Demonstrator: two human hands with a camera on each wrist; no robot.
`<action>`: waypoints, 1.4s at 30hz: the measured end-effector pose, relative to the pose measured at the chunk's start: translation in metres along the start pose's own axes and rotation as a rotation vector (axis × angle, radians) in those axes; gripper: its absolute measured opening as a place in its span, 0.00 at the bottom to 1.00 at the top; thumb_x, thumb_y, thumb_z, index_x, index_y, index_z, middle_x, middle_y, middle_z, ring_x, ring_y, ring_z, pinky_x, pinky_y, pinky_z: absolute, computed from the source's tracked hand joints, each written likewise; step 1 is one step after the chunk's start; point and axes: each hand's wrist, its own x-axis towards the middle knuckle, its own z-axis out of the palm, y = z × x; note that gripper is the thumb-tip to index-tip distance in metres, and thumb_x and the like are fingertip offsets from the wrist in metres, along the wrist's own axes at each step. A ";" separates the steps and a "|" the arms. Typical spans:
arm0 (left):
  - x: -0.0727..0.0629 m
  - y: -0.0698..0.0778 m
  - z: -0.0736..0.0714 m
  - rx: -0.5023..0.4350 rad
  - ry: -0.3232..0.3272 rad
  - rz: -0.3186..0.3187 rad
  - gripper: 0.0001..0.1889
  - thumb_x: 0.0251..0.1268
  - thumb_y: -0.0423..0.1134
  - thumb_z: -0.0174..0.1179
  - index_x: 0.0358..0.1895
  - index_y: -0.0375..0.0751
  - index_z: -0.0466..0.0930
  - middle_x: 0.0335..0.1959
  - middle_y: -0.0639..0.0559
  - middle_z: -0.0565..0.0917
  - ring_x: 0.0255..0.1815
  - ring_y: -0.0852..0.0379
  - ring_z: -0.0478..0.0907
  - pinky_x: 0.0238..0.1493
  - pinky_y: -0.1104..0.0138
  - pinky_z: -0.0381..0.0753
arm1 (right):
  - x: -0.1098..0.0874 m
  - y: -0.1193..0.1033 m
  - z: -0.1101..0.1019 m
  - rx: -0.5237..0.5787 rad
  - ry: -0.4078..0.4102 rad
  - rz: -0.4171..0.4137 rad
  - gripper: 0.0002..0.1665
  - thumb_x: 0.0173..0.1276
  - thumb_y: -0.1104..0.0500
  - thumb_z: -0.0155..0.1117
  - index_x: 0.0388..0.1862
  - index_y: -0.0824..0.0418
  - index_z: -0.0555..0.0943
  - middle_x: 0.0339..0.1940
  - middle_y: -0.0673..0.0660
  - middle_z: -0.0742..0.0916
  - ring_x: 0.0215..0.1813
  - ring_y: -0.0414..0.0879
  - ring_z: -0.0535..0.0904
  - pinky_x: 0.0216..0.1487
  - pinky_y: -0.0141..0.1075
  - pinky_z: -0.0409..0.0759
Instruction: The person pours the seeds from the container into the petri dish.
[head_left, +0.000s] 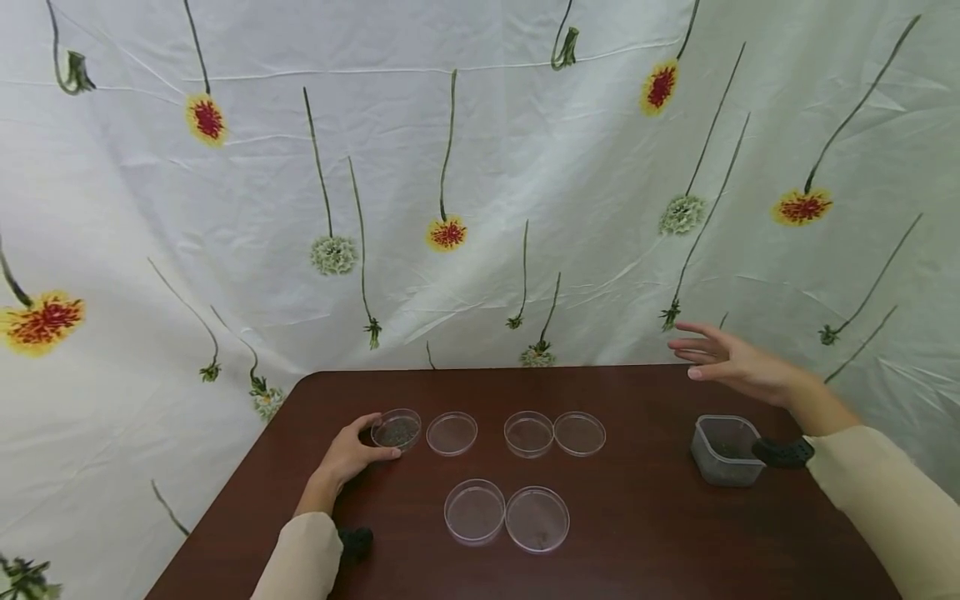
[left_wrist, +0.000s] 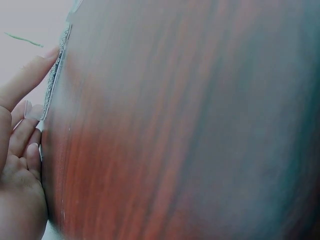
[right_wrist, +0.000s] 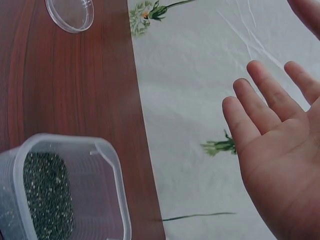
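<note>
My left hand [head_left: 351,454] holds a clear round petri dish [head_left: 397,431] by its sides, at the table's far left. Dark, grainy matter covers the bottom of that dish. The left wrist view catches the petri dish [left_wrist: 55,75] edge-on, with the thumb and fingers on it. Raised over the far right of the table, my right hand [head_left: 738,364] has its fingers extended and touches nothing. Below it stands a translucent plastic tub [head_left: 723,471]. Small dark seed-like grains [right_wrist: 47,195] lie inside the tub in the right wrist view.
Close to the held dish lies another clear dish [head_left: 452,434]. Two touching dishes, left [head_left: 528,434] and right [head_left: 580,434], sit farther right. Nearer the front, another pair touches: left [head_left: 475,512], right [head_left: 537,519]. A flower-printed white cloth [head_left: 480,300] hangs behind the brown table [head_left: 637,533].
</note>
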 end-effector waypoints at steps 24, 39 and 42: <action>0.004 -0.002 0.001 -0.003 -0.008 -0.002 0.49 0.56 0.45 0.81 0.78 0.33 0.63 0.74 0.32 0.69 0.74 0.31 0.61 0.70 0.37 0.62 | 0.046 -0.020 0.029 0.009 -0.098 -0.027 0.51 0.75 0.69 0.63 0.86 0.60 0.45 0.82 0.70 0.59 0.82 0.66 0.49 0.67 0.43 0.72; 0.007 -0.001 -0.003 -0.007 -0.021 -0.015 0.49 0.57 0.44 0.80 0.78 0.33 0.62 0.74 0.32 0.67 0.75 0.31 0.60 0.71 0.38 0.61 | 0.084 -0.029 0.059 0.039 -0.182 -0.033 0.52 0.73 0.69 0.66 0.86 0.59 0.47 0.81 0.70 0.61 0.82 0.64 0.50 0.73 0.61 0.60; 0.009 -0.001 -0.004 -0.010 -0.023 -0.015 0.49 0.57 0.44 0.80 0.78 0.33 0.62 0.74 0.32 0.68 0.76 0.31 0.59 0.71 0.38 0.61 | 0.091 -0.030 0.066 0.044 -0.200 -0.049 0.53 0.72 0.68 0.66 0.86 0.60 0.47 0.81 0.70 0.62 0.82 0.65 0.50 0.74 0.61 0.60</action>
